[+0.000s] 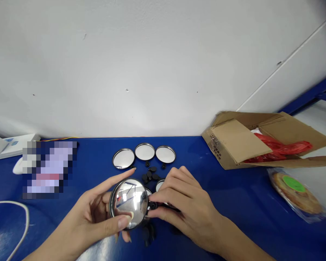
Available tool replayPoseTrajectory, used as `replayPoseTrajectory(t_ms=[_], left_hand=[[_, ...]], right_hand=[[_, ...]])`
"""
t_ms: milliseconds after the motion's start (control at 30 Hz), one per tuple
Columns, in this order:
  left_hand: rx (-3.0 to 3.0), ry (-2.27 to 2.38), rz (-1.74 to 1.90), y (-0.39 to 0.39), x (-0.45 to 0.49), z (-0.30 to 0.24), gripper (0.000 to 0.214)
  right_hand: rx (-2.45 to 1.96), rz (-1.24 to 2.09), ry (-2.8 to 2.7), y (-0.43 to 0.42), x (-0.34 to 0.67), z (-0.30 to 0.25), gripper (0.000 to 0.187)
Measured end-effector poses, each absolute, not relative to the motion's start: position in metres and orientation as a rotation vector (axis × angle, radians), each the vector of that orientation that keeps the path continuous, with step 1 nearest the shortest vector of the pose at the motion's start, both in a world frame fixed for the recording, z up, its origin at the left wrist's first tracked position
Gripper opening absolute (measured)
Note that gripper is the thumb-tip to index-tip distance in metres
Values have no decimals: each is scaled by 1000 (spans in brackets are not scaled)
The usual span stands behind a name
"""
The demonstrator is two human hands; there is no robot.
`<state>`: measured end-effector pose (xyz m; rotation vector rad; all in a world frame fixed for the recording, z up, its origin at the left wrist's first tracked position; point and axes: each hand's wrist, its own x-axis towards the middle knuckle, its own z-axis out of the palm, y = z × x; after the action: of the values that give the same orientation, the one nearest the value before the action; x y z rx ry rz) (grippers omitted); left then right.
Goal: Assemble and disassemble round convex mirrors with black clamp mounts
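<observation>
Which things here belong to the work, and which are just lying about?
Work: round mirror in the left hand; black fitting at the right hand; three more mirrors; black fittings.
Lying about: cardboard box, red plastic bag, wrapped round package, white cable.

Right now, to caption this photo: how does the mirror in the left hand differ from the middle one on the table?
The held mirror stands tilted in the left hand; the middle mirror lies flat on the table. The held mirror's face looks domed and bright; the middle mirror's looks pale. Both are round with metal rims.
</observation>
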<state>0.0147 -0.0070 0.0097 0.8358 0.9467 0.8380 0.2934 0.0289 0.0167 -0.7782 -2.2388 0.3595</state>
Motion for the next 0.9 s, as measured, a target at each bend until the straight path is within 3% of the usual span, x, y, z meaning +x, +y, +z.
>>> replayPoseTrajectory(t_ms=[433,900], left_hand=[[917,976,877,0,10,2,83],[969,973,882,1,6,-4,77]], right_hand=[[-1350,-97,-1865,66,317,-9,27],[-1427,-127,-1908,72,316,-26,41]])
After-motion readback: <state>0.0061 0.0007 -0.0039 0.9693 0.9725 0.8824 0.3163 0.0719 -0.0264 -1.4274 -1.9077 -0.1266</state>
